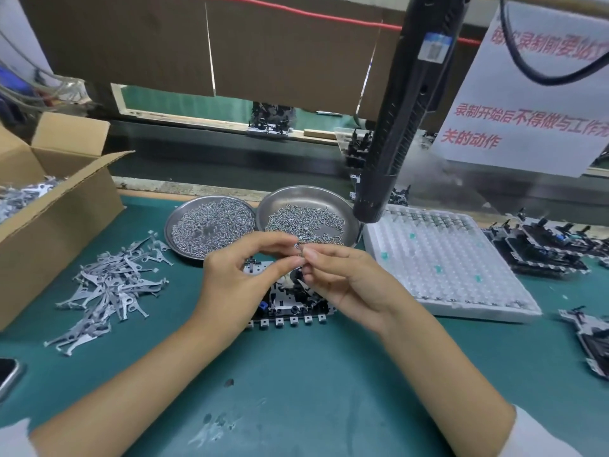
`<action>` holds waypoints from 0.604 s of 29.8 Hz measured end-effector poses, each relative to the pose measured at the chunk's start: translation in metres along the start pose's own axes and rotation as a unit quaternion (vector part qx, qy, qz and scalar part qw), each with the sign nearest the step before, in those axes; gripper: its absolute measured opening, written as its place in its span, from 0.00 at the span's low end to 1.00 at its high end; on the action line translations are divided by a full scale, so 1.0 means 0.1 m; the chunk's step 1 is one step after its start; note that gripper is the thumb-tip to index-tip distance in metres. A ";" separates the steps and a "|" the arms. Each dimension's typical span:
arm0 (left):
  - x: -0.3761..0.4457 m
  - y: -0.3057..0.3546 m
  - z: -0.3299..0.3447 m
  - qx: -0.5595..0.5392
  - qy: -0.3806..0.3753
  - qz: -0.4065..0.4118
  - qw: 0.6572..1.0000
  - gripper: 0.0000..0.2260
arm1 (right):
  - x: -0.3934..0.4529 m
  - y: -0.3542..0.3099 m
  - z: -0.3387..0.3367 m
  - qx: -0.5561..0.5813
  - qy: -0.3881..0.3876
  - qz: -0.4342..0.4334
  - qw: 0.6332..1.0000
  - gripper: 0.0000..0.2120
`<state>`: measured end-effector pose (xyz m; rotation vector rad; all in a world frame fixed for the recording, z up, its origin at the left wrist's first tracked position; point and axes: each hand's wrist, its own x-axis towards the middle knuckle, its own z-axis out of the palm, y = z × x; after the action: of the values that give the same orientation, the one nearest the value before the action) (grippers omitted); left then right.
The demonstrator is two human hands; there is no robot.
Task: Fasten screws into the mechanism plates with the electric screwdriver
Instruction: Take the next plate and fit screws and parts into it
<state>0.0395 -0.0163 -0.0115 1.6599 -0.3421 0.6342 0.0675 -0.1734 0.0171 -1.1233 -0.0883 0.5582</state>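
Note:
A metal mechanism plate [290, 305] with black parts lies on the green mat, partly hidden under my hands. My left hand [237, 278] and my right hand [342, 278] meet just above it, fingertips pinching small screws [299, 249] between them. Two round steel dishes [184, 225] [346, 206] full of small screws sit just behind the hands. The black electric screwdriver [395, 127] hangs upright over the right dish, with neither hand on it.
An open cardboard box [66, 199] of grey metal levers stands at the left, with a loose pile of levers [112, 285] beside it. A white foam tray [445, 262] lies at the right. More mechanism plates [543, 249] sit at the far right. A phone [8, 374] lies at the left edge.

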 end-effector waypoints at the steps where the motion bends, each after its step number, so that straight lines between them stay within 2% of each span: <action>1: 0.00 0.00 0.00 0.003 -0.002 0.005 1.000 0.12 | 0.00 0.00 0.00 0.002 -0.005 0.002 1.000 0.06; 10: 0.00 -0.01 0.00 0.009 -0.005 0.021 1.000 0.11 | -0.01 -0.01 -0.02 0.008 -0.010 0.014 1.000 0.05; 18: 0.00 0.05 -0.01 0.032 -0.042 0.038 0.998 0.10 | -0.03 -0.07 -0.08 -0.019 -0.027 0.045 0.998 0.02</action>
<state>0.0363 -0.0166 -0.0077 1.7450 -0.4518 0.6381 0.0698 -0.1834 0.0204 -1.1531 -0.0944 0.6699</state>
